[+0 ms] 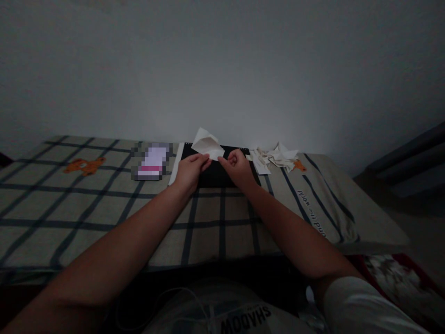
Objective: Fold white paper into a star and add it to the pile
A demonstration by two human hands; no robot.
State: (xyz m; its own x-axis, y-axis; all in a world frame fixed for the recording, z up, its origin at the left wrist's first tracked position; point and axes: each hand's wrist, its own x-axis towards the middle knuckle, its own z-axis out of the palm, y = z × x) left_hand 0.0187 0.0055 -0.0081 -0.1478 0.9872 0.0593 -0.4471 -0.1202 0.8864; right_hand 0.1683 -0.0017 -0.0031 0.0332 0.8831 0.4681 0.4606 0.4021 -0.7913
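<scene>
**Folding paper on a plaid bed, dim room**

Both hands are pinching one folded white paper [207, 144]. Left hand [190, 170] has its fingers closed on the lower left edge, right hand [238, 168] is curled with fingertips clamped on the right corner. The paper is lifted just above a black pad [217, 177], which lies flat under the hands. At 9 o'clock from the pad there's a blurred pink-white thing [151, 162]; at 3 o'clock, a pile of crumpled paper scraps [274, 157]. All of it is on a beige cloth [104, 208] with dark grid lines and orange bear prints. A plain grey wall [222, 69] is at 12 o'clock, and the light is really low.
</scene>
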